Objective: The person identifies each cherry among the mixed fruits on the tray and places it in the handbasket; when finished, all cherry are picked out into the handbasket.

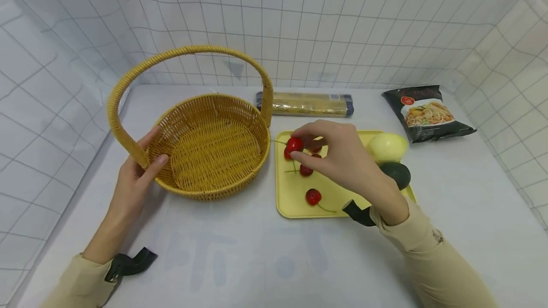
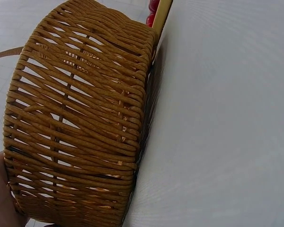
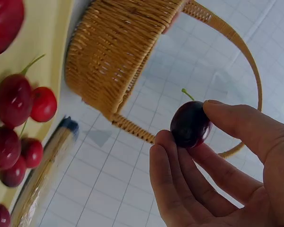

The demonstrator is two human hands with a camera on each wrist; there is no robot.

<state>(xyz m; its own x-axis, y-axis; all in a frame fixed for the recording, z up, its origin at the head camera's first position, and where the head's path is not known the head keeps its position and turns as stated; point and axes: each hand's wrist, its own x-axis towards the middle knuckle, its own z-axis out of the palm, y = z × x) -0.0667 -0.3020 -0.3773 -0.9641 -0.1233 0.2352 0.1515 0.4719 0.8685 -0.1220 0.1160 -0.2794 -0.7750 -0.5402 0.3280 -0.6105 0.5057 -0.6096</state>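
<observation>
At the left side of a woven basket (image 1: pixel 214 190) with a tall hoop handle, my left hand (image 1: pixel 130 184) grips the rim by the handle's base, thumb over the inside. The wicker wall of the basket (image 2: pixel 80 118) fills much of the left wrist view, with part of the left hand (image 2: pixel 2 194) at its edge. My right hand (image 1: pixel 344 151) pinches a red cherry (image 1: pixel 294 145) above a yellow tray (image 1: pixel 288 206). In the right wrist view the pinched cherry (image 3: pixel 190 124) looks dark and has a green stem. Several cherries lie on the tray, one cherry (image 1: pixel 313 197) near its front.
On the tray's right lie a pale yellow fruit (image 1: pixel 387 147) and a dark green fruit (image 1: pixel 396 175), partly behind the right arm. A long gold-coloured packet (image 1: pixel 308 104) lies behind the tray. A black noodle packet (image 1: pixel 428 115) sits at the back right. White gridded sheets surround the table.
</observation>
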